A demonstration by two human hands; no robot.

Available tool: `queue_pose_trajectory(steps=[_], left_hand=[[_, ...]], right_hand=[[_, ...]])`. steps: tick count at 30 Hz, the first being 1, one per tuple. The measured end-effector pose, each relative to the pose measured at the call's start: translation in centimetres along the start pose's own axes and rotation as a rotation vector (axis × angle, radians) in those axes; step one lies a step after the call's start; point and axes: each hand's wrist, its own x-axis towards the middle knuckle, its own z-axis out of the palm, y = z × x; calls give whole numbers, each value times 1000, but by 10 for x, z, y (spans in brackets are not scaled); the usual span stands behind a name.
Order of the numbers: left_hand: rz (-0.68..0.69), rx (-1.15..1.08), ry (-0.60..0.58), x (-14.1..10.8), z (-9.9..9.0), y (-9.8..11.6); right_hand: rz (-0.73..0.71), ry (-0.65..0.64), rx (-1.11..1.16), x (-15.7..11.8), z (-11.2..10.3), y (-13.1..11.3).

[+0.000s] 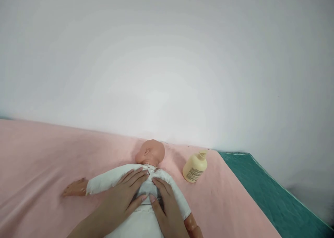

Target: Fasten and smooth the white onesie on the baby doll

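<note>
White-clad doll (147,189) lies lengthwise, head (153,153) toward the wall (167,74).

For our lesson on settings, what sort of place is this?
Perhaps a care-training room, though it could be a home: a doll lies on a pink cloth, and a yellow bottle stands beside it.

1. From where I stand, the only print I can see is on the pale yellow bottle (194,164): a block of small dark lettering (194,174) on the lower part of its side.
2. It runs in several close rows, too small and blurred for me to make out a single word, brand or number.
</note>
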Motion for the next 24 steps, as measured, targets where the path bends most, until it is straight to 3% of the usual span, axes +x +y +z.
queue_pose_trajectory(steps=[24], left_hand=[[1, 0, -17, 0, -1, 0]], right_hand=[[-29, 12, -5, 0, 0, -1]])
